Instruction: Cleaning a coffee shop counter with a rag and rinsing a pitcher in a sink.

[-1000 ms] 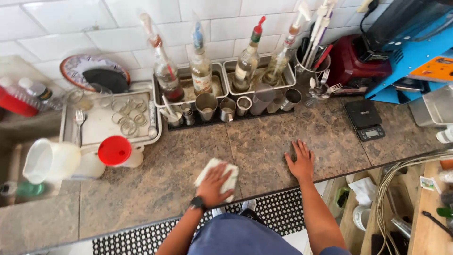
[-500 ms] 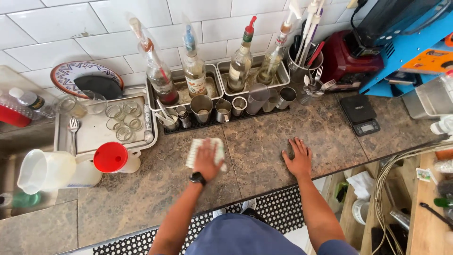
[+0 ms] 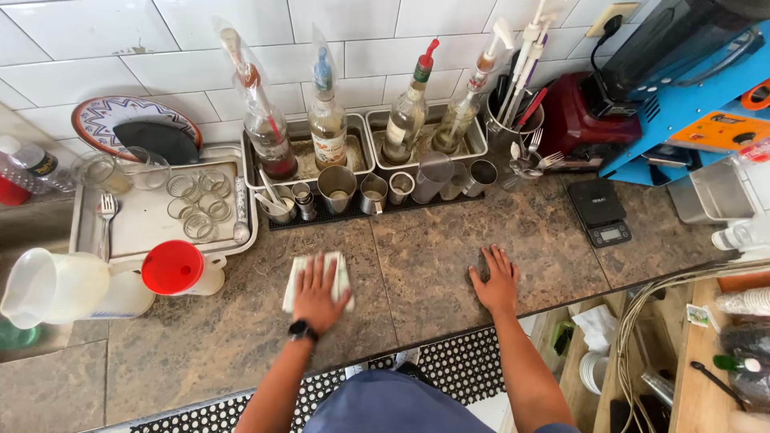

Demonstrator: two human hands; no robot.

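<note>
My left hand (image 3: 315, 293) presses flat on a folded white cloth (image 3: 342, 273) on the brown stone counter (image 3: 433, 248); a dark watch is on that wrist. My right hand (image 3: 496, 281) rests palm down on the bare counter near its front edge, fingers spread, holding nothing. Just beyond the cloth is a black mat (image 3: 353, 215) with several steel cups (image 3: 337, 188).
Steel trays hold syrup bottles (image 3: 327, 120) against the tiled wall. At the left are a white tray of glass rings (image 3: 144, 215), a red-lidded container (image 3: 176, 269) and a plastic jug (image 3: 48, 285). A small black scale (image 3: 600, 212), a red blender base (image 3: 589, 120) and a utensil holder (image 3: 513, 120) stand at the right.
My left hand has slid the cloth across the counter away from me, toward the cup mat. My right hand has stayed planted on the counter.
</note>
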